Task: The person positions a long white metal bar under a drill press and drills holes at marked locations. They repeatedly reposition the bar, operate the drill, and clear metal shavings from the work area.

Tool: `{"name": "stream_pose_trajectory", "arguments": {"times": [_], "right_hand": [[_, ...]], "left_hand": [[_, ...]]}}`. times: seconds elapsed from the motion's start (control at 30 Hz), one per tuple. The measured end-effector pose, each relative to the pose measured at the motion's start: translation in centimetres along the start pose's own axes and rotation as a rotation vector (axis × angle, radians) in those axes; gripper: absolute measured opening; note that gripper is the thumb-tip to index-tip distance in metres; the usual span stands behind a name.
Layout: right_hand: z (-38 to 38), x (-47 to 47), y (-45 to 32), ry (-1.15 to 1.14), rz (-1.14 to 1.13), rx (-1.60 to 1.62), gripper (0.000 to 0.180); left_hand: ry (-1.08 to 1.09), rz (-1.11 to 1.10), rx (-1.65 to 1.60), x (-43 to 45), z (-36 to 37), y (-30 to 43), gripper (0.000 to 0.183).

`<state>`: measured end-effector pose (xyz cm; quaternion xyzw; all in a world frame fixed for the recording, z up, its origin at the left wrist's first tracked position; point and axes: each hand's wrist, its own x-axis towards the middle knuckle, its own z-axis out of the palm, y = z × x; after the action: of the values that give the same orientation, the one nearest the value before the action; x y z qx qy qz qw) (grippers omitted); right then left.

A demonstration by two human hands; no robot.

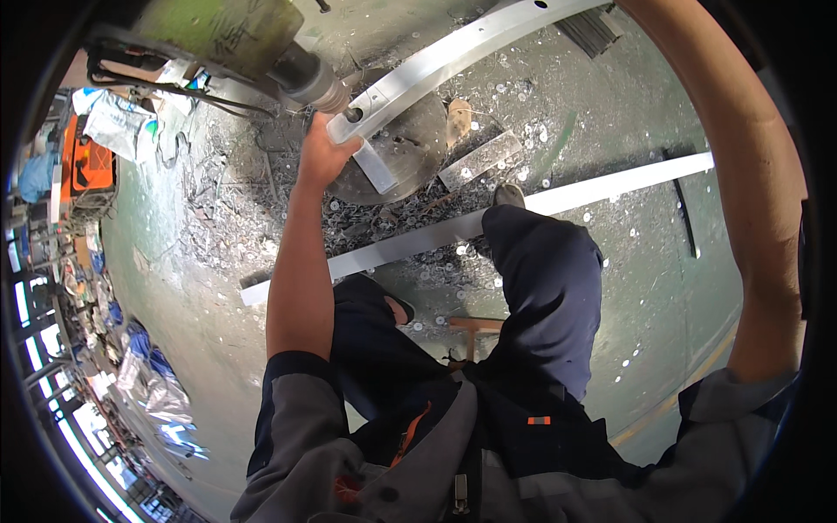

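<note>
My left hand [322, 155] grips the near end of a long silvery metal bar [451, 55], thumb on its side. This end lies below the chuck [327, 88] of a green drill press [222, 36]. The tip of the drill bit [354, 114] meets a dark round hole near the bar's end; whether it is inside the hole cannot be told. Another hole shows farther along the bar, near the top edge. My right arm reaches up along the right side, and its hand is out of view beyond the top edge. A short metal offcut [376, 168] sits below the held end.
A second long metal bar [405, 247] crosses the floor by my feet. Metal chips and small discs surround the round base [418, 153]. Another offcut [480, 160], a stack of dark strips [588, 31] and an orange machine [91, 163] are nearby. A cable [189, 98] hangs at the left.
</note>
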<state>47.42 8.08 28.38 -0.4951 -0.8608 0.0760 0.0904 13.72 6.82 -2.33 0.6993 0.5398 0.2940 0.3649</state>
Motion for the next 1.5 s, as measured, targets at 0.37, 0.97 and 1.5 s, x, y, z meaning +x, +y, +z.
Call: {"name": "stream_pose_trajectory", "arguments": {"times": [0.37,0.97,1.5], "right_hand": [[2.4,3.5,2.2,0.116,-0.166,-0.098,0.03],[4.9,9.0,5.0,0.089,-0.429,-0.329,0.026],[4.3,5.1,3.4,0.122,-0.245,-0.019,0.03]], "left_hand": [[0.099,0.03,0.35,-0.8,-0.3,0.5,0.063],[0.16,0.677,0.199,4.8,0.7,40.8,0.033],[-0.277,0.35,0.403,13.4,4.5,36.1,0.04]]}}
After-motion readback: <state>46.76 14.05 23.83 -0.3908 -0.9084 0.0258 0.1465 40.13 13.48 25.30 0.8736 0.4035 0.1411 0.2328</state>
